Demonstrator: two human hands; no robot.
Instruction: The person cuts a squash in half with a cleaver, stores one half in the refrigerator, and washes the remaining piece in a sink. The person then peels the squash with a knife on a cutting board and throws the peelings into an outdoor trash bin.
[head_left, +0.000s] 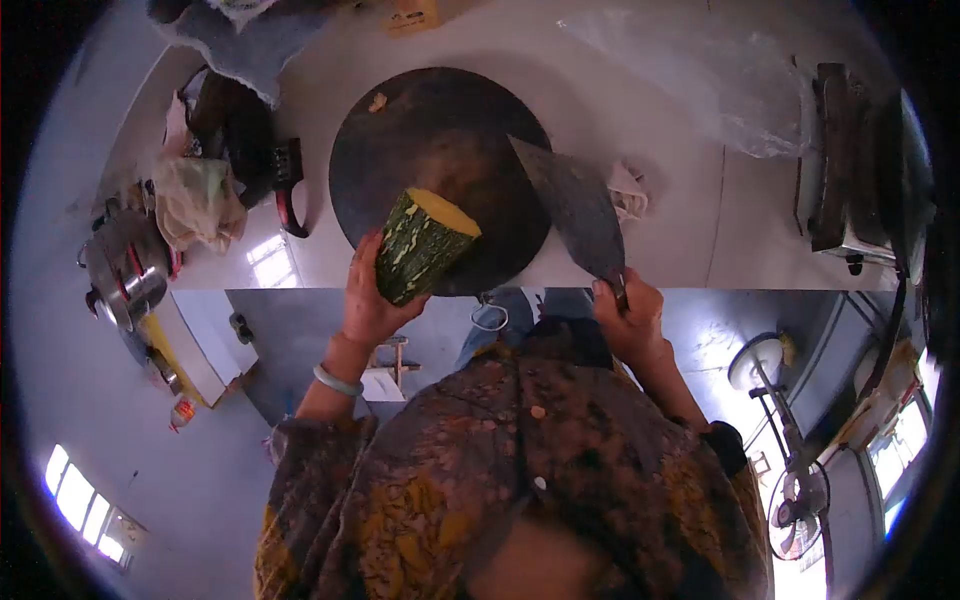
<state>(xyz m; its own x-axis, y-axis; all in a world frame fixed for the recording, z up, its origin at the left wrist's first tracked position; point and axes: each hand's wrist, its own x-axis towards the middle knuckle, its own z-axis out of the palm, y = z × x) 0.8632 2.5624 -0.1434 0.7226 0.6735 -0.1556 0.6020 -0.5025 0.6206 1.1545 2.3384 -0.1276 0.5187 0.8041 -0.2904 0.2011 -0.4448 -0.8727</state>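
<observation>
A green squash piece with pale streaks and a yellow cut face is held in my left hand, over the front left edge of the round dark board. The cut face points up and to the right. My right hand is closed around the handle of a broad cleaver. Its dark blade reaches up and left, with the tip over the board's right side. A small light scrap lies near the board's upper left edge.
A crumpled cloth lies right of the cleaver. Clear plastic spreads at the upper right, beside a dark stove. On the left are a plastic bag, a dark red-handled pan and a metal pot.
</observation>
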